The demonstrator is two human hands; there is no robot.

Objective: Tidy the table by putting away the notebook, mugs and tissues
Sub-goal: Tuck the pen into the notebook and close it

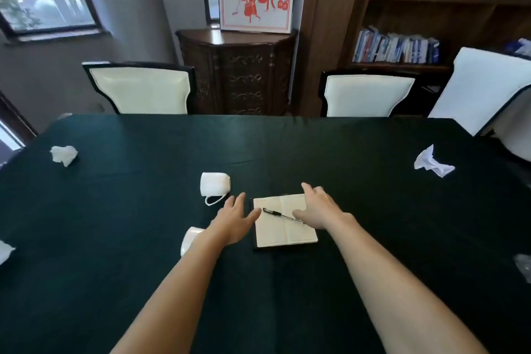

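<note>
Nearest are two bare arms reaching out over the dark green table (115,282). The left hand (237,217) is flat with its fingers spread, just beside the left edge of the open notebook (283,223), and it holds nothing. The right hand (319,205) is open too, with spread fingers over the right page, and it grips nothing yet; I cannot tell if it touches the paper. A black pen (280,214) lies across the pages, so the notebook looks like the first job. I think the pen has to come off before the book can be shut and carried away. One white mug (190,240) peeks out from under the left arm, close to the notebook. Another white mug (215,185) lies on its side a bit farther off, with its handle pointing this way. The crumpled tissues sit well apart: one at the left edge (5,250), one far left (63,154) and one far right (432,163). Past the table stand white chairs (140,89), a dark cabinet (238,72) and a bookshelf (431,23). All the mugs and tissues are not yet put away.
</note>
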